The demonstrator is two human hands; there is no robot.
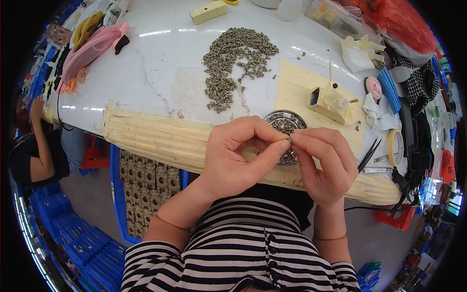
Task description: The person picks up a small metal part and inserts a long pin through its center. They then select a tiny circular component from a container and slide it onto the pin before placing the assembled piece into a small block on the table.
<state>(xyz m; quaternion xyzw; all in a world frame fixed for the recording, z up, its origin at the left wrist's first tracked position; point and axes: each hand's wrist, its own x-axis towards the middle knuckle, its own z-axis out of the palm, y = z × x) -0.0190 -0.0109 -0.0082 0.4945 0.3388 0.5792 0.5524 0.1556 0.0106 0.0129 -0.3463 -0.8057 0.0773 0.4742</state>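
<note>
My left hand (238,153) and my right hand (327,158) meet above the table's near edge, thumbs and forefingers pinched together. Between their fingertips is a tiny metal part (290,138), mostly covered, so its exact shape is unclear. Just behind and under the fingers sits a round metal dish (302,120) holding many small grey-brown metal parts (283,120). Farther back, a big curved heap of similar small metal parts (238,44) is spread over the white tabletop (155,63).
Right of the dish, a cream taped block fixture (333,104) with an upright pin stands on yellow paper. Tweezers (370,153) and a tape roll (395,147) lie at right. Padding (151,138) lines the near edge; below it is a blue crate (116,194) of metal blocks. A person sits at left.
</note>
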